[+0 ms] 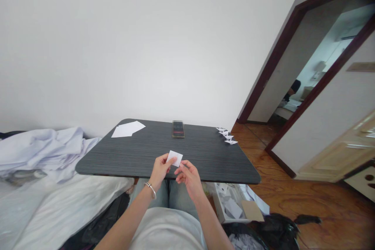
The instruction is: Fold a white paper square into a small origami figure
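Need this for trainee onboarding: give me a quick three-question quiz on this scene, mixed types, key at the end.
1. Multiple choice: where on the table do the flat white sheets lie?
a) near right corner
b) far left corner
c) middle of the near edge

2. True or false: the left hand holds the small white paper, and a bracelet is on that same arm.

3. Fill in the blank: the folded paper pieces sit in a row by the table's ____ edge.

Key: 1 b; 2 true; 3 right
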